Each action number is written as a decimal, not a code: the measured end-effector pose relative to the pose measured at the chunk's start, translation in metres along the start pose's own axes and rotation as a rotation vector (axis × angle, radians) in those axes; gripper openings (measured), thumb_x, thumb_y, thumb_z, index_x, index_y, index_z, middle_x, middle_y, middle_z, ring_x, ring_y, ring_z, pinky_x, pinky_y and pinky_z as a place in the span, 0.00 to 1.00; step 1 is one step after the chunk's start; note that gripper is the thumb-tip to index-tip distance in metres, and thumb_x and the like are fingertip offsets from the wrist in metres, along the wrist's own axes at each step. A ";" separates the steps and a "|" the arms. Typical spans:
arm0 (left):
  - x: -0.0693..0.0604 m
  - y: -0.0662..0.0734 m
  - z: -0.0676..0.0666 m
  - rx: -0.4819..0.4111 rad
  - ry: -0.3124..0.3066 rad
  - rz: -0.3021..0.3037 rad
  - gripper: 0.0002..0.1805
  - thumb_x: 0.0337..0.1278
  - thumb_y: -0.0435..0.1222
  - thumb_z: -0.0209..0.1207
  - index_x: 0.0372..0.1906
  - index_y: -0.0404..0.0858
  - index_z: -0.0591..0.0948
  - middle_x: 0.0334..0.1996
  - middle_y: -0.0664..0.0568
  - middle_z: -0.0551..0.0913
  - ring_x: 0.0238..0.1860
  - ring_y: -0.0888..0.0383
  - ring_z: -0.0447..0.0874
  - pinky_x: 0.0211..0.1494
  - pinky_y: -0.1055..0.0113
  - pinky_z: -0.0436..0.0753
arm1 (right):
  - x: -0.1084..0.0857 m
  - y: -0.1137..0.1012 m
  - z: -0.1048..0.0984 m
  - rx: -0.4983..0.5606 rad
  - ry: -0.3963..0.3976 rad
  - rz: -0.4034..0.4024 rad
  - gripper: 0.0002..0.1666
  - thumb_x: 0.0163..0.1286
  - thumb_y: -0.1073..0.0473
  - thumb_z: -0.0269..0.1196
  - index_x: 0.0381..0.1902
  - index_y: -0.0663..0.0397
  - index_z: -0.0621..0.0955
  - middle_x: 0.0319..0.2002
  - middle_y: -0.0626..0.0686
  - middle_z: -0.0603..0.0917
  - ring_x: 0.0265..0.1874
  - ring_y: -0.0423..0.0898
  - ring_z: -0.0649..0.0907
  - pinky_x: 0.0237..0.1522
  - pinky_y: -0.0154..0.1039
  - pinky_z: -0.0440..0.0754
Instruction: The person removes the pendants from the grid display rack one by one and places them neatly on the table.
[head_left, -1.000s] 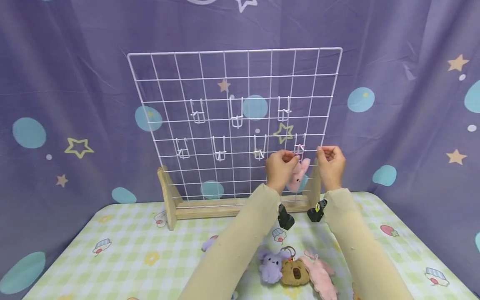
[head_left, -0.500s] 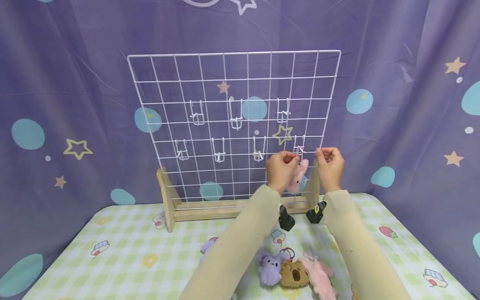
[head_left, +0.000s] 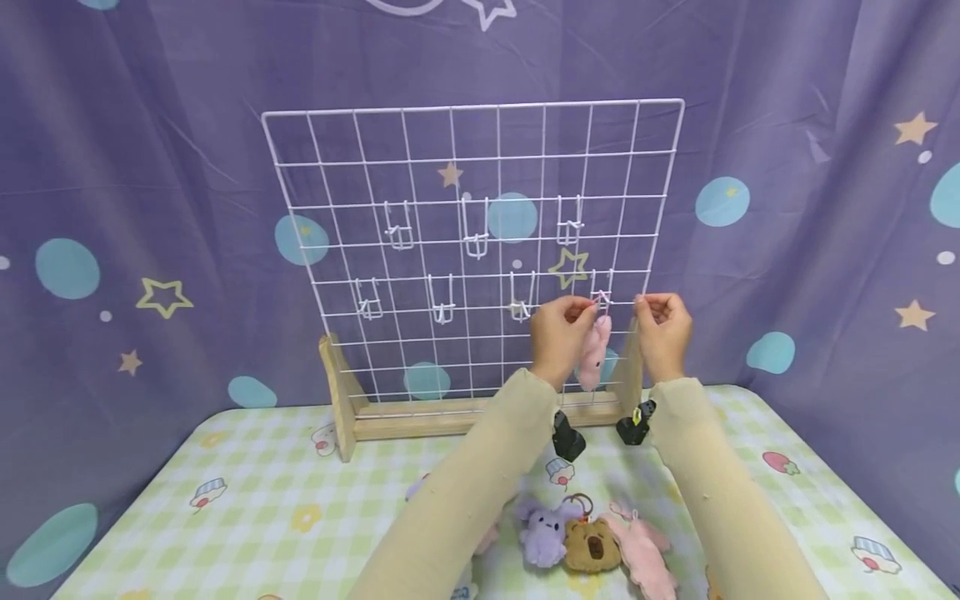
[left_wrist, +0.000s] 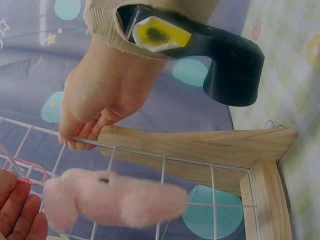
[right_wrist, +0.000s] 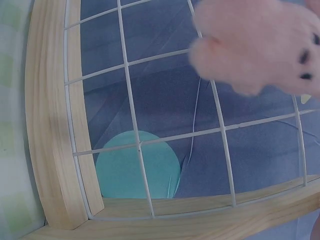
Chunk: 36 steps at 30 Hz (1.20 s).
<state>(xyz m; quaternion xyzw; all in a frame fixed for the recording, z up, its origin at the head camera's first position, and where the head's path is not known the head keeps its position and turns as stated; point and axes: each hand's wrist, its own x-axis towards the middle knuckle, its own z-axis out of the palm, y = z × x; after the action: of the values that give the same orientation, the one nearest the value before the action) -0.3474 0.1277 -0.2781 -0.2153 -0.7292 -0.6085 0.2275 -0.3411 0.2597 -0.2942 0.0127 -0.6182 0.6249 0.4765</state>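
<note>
My left hand (head_left: 558,337) pinches the pink beaded cord (left_wrist: 37,170) of a small pink plush keychain (head_left: 595,354) with long ears. The plush hangs almost straight down in front of the white wire grid (head_left: 497,158). Its cord meets the white hook (head_left: 602,283) at the right end of the lower row; whether it loops fully over the hook is hard to tell. My right hand (head_left: 663,333) holds the grid's right edge between thumb and fingers, seen as the far hand (left_wrist: 102,97) in the left wrist view. The plush (right_wrist: 255,42) fills the right wrist view's upper right.
A wooden base (head_left: 420,427) carries the grid, with several other white hooks in two rows. On the checked tablecloth (head_left: 255,500) lie a purple plush (head_left: 543,533), a brown bear plush (head_left: 592,546) and a larger pink plush (head_left: 645,558). A patterned curtain (head_left: 150,125) hangs behind.
The pink plush has swung from a tilt to hanging nearly upright and slightly lower. My left fingers have shifted slightly upward by the hook. My right hand stays on the grid's edge.
</note>
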 end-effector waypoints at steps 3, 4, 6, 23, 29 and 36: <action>0.000 0.003 -0.001 0.008 -0.007 0.030 0.05 0.54 0.31 0.64 0.33 0.33 0.85 0.27 0.47 0.86 0.24 0.65 0.78 0.28 0.79 0.76 | 0.000 -0.001 0.001 0.000 -0.002 -0.003 0.08 0.62 0.74 0.59 0.34 0.80 0.74 0.24 0.45 0.78 0.22 0.33 0.77 0.29 0.22 0.74; 0.000 0.004 -0.002 0.012 -0.008 0.034 0.05 0.54 0.31 0.64 0.33 0.33 0.85 0.27 0.47 0.86 0.24 0.66 0.78 0.28 0.79 0.76 | 0.000 -0.001 0.001 -0.001 -0.003 -0.002 0.08 0.62 0.74 0.59 0.34 0.80 0.74 0.24 0.45 0.78 0.22 0.32 0.77 0.29 0.22 0.74; 0.000 0.007 -0.003 0.018 -0.012 0.035 0.05 0.54 0.32 0.64 0.33 0.34 0.85 0.27 0.48 0.86 0.24 0.66 0.77 0.28 0.79 0.76 | 0.000 -0.001 0.001 -0.003 -0.006 0.002 0.08 0.62 0.74 0.59 0.34 0.80 0.74 0.24 0.45 0.78 0.22 0.32 0.77 0.29 0.22 0.74; -0.011 0.031 -0.015 -0.082 -0.076 0.057 0.06 0.56 0.33 0.63 0.35 0.34 0.85 0.26 0.49 0.85 0.23 0.70 0.75 0.28 0.77 0.76 | -0.001 -0.006 0.005 -0.016 -0.019 0.009 0.10 0.62 0.72 0.60 0.36 0.81 0.74 0.24 0.47 0.77 0.22 0.31 0.77 0.30 0.21 0.74; -0.028 0.039 -0.028 -0.152 -0.185 0.089 0.06 0.55 0.32 0.64 0.35 0.32 0.85 0.27 0.45 0.86 0.24 0.66 0.79 0.31 0.76 0.79 | -0.001 -0.004 0.001 -0.018 -0.012 0.006 0.09 0.62 0.72 0.60 0.35 0.79 0.74 0.24 0.43 0.77 0.23 0.32 0.77 0.30 0.22 0.74; -0.053 0.046 -0.047 -0.127 -0.311 0.119 0.05 0.55 0.32 0.63 0.34 0.33 0.85 0.28 0.46 0.86 0.25 0.59 0.81 0.32 0.75 0.80 | -0.002 -0.003 -0.002 -0.029 -0.020 -0.003 0.10 0.63 0.72 0.59 0.36 0.80 0.75 0.25 0.46 0.77 0.24 0.33 0.77 0.32 0.23 0.74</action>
<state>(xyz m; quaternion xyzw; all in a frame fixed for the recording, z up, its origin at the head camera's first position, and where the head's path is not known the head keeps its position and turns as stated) -0.2746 0.0866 -0.2663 -0.3633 -0.7017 -0.5982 0.1336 -0.3373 0.2596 -0.2939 0.0129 -0.6320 0.6150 0.4714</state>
